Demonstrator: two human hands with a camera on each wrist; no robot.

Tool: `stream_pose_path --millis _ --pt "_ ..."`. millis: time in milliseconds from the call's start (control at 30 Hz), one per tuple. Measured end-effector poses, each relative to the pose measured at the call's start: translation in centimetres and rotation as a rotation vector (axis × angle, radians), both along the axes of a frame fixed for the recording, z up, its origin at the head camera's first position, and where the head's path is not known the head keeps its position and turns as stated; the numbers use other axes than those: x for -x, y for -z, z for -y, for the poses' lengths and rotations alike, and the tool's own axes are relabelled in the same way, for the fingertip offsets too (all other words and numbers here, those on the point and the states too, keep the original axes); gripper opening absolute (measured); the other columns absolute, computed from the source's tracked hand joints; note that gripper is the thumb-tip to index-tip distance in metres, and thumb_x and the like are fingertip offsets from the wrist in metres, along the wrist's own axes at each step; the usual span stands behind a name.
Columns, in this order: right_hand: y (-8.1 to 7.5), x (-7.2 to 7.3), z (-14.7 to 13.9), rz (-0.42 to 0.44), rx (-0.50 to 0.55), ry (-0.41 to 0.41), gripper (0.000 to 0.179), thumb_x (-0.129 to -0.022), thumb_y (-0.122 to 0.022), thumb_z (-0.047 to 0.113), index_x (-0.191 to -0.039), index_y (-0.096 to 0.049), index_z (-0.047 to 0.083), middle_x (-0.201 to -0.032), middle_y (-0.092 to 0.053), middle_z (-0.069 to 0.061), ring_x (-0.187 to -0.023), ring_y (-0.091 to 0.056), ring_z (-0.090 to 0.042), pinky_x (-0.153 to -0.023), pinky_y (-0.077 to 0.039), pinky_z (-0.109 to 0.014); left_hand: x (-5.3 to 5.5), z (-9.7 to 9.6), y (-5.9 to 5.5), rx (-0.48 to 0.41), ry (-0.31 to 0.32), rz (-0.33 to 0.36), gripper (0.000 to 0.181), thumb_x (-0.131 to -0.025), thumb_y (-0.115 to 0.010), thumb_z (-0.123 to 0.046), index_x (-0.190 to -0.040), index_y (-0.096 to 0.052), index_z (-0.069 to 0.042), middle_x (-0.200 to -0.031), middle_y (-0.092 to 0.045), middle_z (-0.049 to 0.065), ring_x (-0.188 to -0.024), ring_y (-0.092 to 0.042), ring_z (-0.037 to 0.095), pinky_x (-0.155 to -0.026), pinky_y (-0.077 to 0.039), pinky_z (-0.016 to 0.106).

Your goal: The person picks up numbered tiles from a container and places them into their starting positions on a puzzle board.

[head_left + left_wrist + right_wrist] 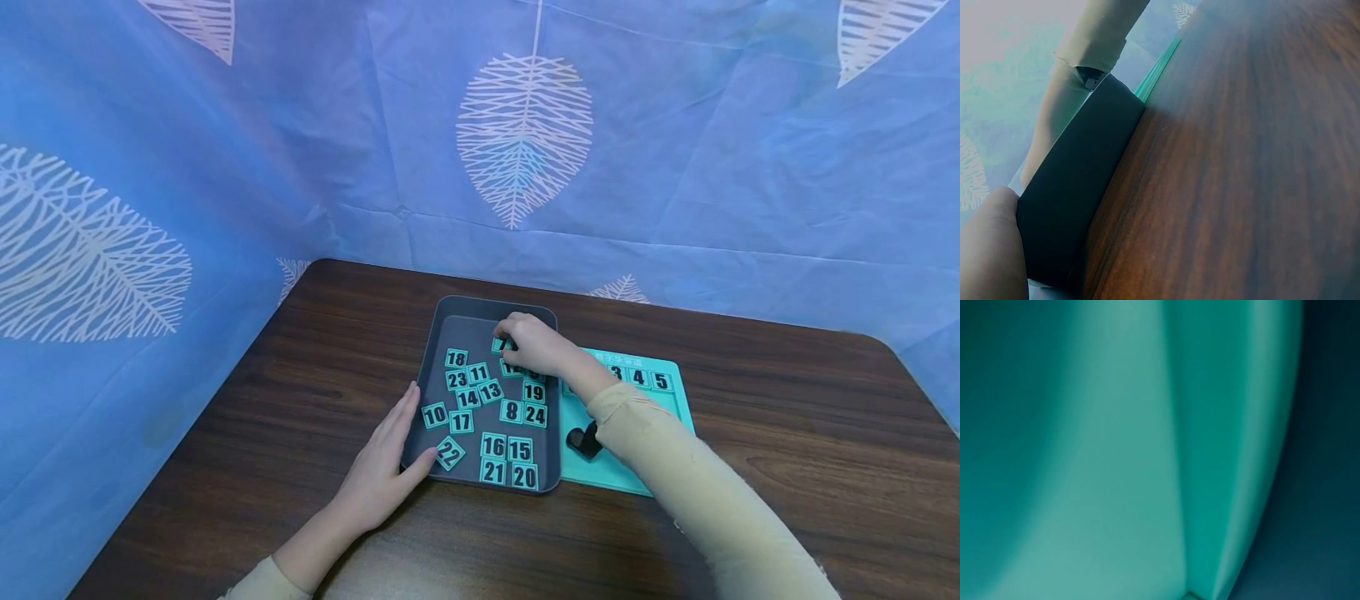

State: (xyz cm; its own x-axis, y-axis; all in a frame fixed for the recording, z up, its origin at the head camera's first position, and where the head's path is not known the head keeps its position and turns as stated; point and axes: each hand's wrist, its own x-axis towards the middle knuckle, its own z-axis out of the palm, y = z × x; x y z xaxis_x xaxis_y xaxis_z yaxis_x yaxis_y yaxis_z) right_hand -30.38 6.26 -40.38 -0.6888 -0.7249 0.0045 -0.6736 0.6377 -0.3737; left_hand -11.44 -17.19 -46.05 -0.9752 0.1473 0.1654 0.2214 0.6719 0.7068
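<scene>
My left hand point(385, 467) lies along the near left corner of the dark grey tray point(465, 307), fingers straight against its side and thumb at the front rim by tile 22 point(450, 452). The left wrist view shows the thumb beside the tray's outer wall point(1079, 181). My right hand point(534, 343) reaches over the tray's far right part. Its thumb and fingertips pinch a turquoise number tile point(498, 344) with a black digit, partly covered by the fingers. Tile 12 point(511, 368) and tile 19 point(534, 392) lie just below that hand.
Several more number tiles, such as tile 18 point(456, 358) and tile 16 point(493, 446), lie spread in the tray. A turquoise board point(611, 479) adjoins it on the right, with tile 5 point(661, 382) in its row and a black knob-like piece point(583, 442). My right forearm crosses over it.
</scene>
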Motion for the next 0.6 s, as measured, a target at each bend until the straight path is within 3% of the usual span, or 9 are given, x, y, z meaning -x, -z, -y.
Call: stream_pose_path --millis 367,600 --pt "0.2 -0.5 -0.9 -0.028 0.042 0.003 0.032 -0.091 -0.064 0.007 -0.121 -0.061 -0.003 -0.116 -0.058 -0.016 -0.105 -0.055 -0.029 -0.084 -0.048 -0.037 0.0 -0.6 0.1 0.002 0.003 0.003 0.076 -0.095 -0.057 -0.041 -0.155 -0.015 -0.021 -0.159 -0.012 -0.007 -0.143 -0.016 0.02 -0.107 -0.025 0.055" --pt "-2.3 -2.1 -2.0 -0.047 0.147 0.082 0.035 -0.092 -0.063 0.009 -0.125 -0.059 0.002 -0.125 -0.055 -0.012 -0.108 -0.05 -0.027 -0.086 -0.045 -0.04 -0.1 -0.2 0.0 0.015 0.004 -0.045 0.078 -0.094 -0.059 -0.039 -0.155 -0.015 -0.018 -0.159 -0.015 0.001 -0.143 -0.019 0.025 -0.105 -0.028 0.058"
